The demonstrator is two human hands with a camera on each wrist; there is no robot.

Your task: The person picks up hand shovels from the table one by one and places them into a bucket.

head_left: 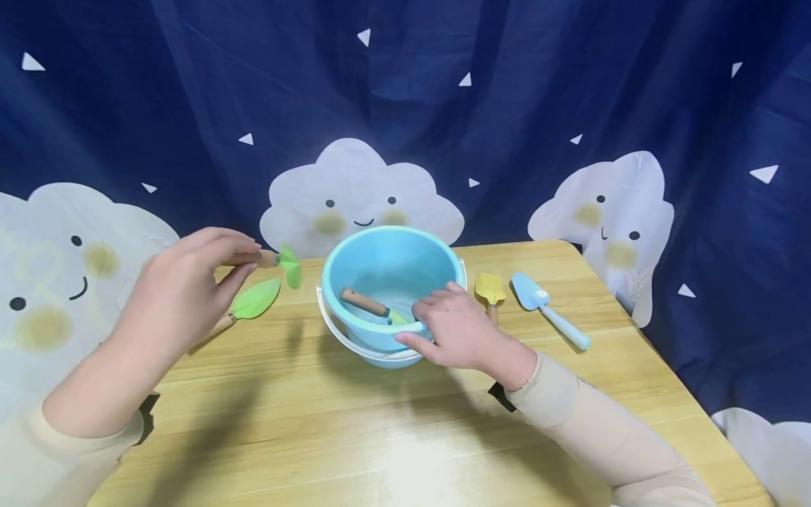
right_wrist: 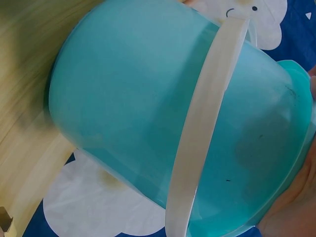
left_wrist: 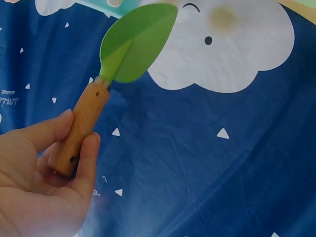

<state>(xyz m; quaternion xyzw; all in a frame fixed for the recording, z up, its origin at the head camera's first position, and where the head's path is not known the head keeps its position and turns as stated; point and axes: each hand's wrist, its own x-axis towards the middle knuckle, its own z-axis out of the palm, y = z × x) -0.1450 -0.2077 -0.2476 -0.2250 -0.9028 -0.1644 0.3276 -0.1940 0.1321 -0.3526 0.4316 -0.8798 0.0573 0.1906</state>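
My left hand (head_left: 184, 289) is raised above the table and pinches the wooden handle of a green leaf-shaped toy trowel (left_wrist: 138, 42), whose blade points away from the fingers. In the head view that trowel's blade (head_left: 289, 267) is left of a light blue bucket (head_left: 393, 236). My right hand (head_left: 459, 325) grips the bucket's near right rim, thumb outside and fingers over the edge. Inside the bucket leans a tool with a wooden handle (head_left: 363, 301); its green head is partly hidden. The bucket's white handle (right_wrist: 205, 128) hangs down its near side.
Another green leaf-shaped trowel (head_left: 256, 299) lies on the wooden table (head_left: 304, 436) beneath my left hand. Right of the bucket are a yellow shovel (head_left: 491, 287) and a light blue trowel (head_left: 560, 325). Behind the table hangs a dark blue curtain (head_left: 418, 105) with white clouds.
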